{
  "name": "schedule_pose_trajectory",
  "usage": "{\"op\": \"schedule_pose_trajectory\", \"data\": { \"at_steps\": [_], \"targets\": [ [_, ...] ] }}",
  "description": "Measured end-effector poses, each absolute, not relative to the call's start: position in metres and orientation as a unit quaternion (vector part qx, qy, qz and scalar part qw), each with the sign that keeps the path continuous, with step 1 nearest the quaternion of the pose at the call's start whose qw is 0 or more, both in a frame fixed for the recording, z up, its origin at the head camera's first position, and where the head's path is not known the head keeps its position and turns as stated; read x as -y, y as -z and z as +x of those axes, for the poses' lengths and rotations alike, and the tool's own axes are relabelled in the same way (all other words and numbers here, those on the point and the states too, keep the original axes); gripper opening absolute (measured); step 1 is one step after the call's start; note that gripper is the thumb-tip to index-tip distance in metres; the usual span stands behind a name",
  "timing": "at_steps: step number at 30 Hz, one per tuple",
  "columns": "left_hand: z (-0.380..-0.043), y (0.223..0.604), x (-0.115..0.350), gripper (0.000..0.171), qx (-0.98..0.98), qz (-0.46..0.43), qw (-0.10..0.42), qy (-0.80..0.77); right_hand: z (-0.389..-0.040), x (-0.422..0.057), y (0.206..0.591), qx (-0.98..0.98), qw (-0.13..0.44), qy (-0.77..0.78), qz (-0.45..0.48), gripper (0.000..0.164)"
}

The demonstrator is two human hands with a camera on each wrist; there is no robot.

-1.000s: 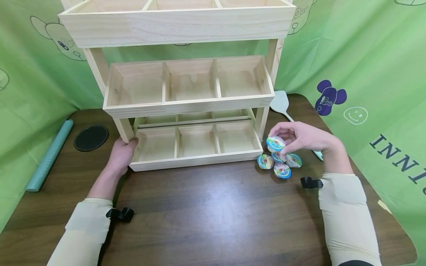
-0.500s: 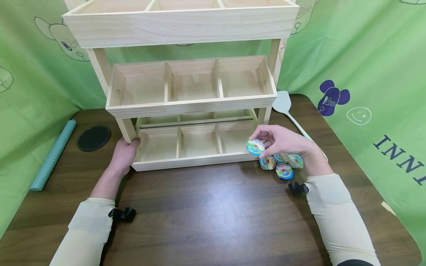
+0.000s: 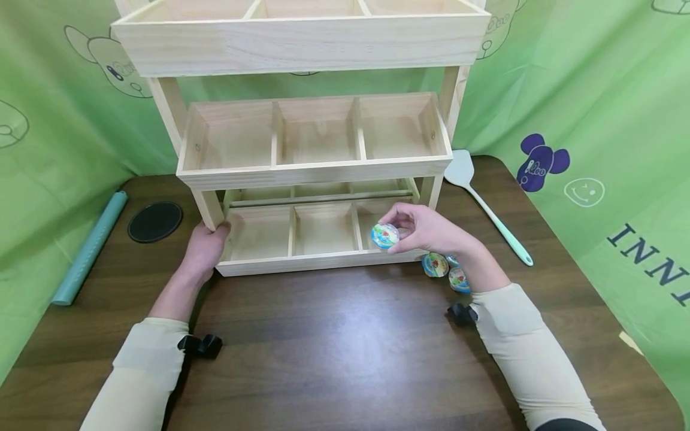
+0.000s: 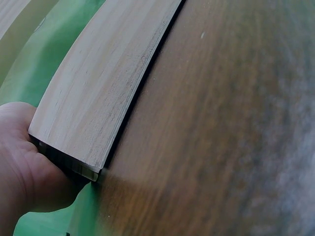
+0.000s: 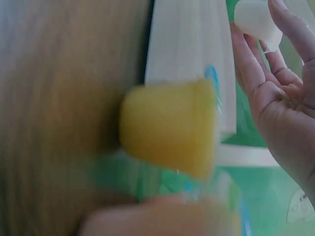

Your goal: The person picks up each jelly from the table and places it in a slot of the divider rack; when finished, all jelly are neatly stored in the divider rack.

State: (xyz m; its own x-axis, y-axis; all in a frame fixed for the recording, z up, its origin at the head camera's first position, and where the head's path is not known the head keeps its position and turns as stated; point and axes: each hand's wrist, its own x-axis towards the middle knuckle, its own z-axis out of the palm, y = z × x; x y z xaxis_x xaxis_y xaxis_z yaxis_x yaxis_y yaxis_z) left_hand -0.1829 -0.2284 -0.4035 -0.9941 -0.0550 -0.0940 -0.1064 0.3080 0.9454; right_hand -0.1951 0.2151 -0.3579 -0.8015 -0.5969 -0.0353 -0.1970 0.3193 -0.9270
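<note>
My right hand (image 3: 426, 230) pinches a small jelly cup (image 3: 385, 236) with a printed foil lid, over the right-hand compartment of the bottom tray. In the right wrist view that cup (image 5: 258, 22) has a whitish body, held at the fingertips. Several more jelly cups (image 3: 435, 264) stand on the table beside the tray's right end, partly hidden by my forearm; a yellow one (image 5: 167, 128) looms blurred in the right wrist view. My left hand (image 3: 203, 251) grips the lower left of a three-tier wooden shelf (image 3: 312, 173); its fingers are hidden behind the wood.
Left of the shelf lie a black round disc (image 3: 155, 222) and a teal roll (image 3: 90, 248). A pale spatula (image 3: 493, 215) with a mint handle lies to the right. Green curtain (image 3: 609, 108) surrounds the back and sides of the brown table (image 3: 334, 359).
The right hand has carried the jelly cup leftward from above the other cups to over the bottom tray. The left hand keeps its grip on the shelf.
</note>
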Motion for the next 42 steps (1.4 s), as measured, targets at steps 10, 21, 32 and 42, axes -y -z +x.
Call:
{"op": "schedule_pose_trajectory", "data": {
  "at_steps": [10, 21, 32, 42],
  "targets": [
    [-0.183, 0.404, 0.230, 0.061, -0.816, -0.052, 0.020, -0.576, -0.196, -0.181, 0.361, -0.782, 0.187, 0.533, -0.264, 0.048],
    [-0.183, 0.406, 0.231, 0.060, -0.815, -0.049, 0.024, -0.577, -0.198, -0.148, 0.357, -0.794, 0.155, 0.527, -0.260, 0.046],
    [-0.183, 0.404, 0.230, 0.061, -0.814, -0.058, 0.027, -0.577, -0.199, -0.123, 0.357, -0.788, 0.160, 0.553, -0.218, 0.048],
    [-0.183, 0.405, 0.230, 0.060, -0.814, -0.050, 0.022, -0.578, -0.206, -0.099, 0.360, -0.784, 0.163, 0.554, -0.226, 0.051]
  ]
}}
